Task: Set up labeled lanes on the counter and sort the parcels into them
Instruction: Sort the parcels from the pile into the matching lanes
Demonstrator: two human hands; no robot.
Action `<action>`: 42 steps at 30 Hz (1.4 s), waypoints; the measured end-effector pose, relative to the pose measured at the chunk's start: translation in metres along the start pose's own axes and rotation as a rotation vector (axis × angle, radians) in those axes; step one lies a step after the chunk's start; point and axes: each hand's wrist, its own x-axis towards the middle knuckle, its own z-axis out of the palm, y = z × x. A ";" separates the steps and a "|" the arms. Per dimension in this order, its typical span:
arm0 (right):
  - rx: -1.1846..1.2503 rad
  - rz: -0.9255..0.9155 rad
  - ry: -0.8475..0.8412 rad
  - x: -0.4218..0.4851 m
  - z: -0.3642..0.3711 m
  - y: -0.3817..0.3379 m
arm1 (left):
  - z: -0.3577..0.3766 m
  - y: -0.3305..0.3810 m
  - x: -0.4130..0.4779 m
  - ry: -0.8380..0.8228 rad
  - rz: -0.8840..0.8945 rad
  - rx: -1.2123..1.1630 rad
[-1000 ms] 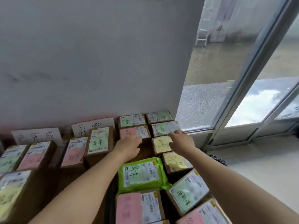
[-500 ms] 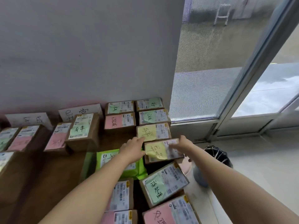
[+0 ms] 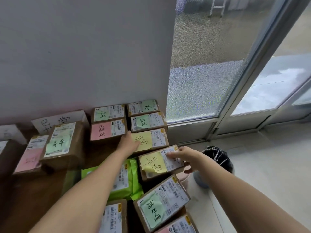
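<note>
Box: brown cardboard, matt. Notes: pastel paper, matt. Labels: white paper, slight sheen. Mailer: green plastic film, glossy, crinkled. Signs: plain white paper. Counter: dark wood, smooth, semi-gloss. Wall: painted, matt. Window: pebbled, frosted glass; frame: grey metal, satin. Floor: pale, smooth, low sheen.

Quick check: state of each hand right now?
Left hand: open, resting flat on the farther yellow-note parcel.
Right hand: grips the nearer yellow-note parcel by its right end.
</note>
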 end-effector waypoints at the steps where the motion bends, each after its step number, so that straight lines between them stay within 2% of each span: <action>1: 0.009 0.003 -0.008 0.001 -0.001 0.000 | -0.001 0.001 0.002 0.017 -0.006 -0.013; 4: 0.073 0.015 -0.017 0.006 -0.004 0.002 | -0.002 0.003 0.005 0.032 0.001 -0.008; 14: 0.339 -0.053 -0.042 0.001 0.001 0.010 | -0.015 0.008 -0.001 -0.120 0.071 -0.105; 19: 0.406 -0.088 -0.007 -0.007 0.005 0.011 | -0.016 0.016 -0.006 -0.174 0.038 -0.261; 23: 0.435 -0.121 0.028 -0.012 0.006 0.014 | -0.013 0.026 -0.012 -0.302 -0.062 -0.366; 25: 0.449 -0.135 0.043 -0.013 0.007 0.014 | -0.014 0.030 -0.015 -0.315 -0.060 -0.385; 34: 0.503 -0.316 0.055 -0.043 0.008 -0.022 | -0.062 0.032 -0.050 -0.079 -0.014 -0.518; 39: 0.509 -0.414 -0.022 -0.064 0.035 -0.072 | -0.113 0.014 -0.084 0.100 0.045 -0.756; 42: 0.422 -0.498 -0.062 -0.076 0.069 -0.105 | -0.150 -0.013 -0.110 0.225 0.103 -0.888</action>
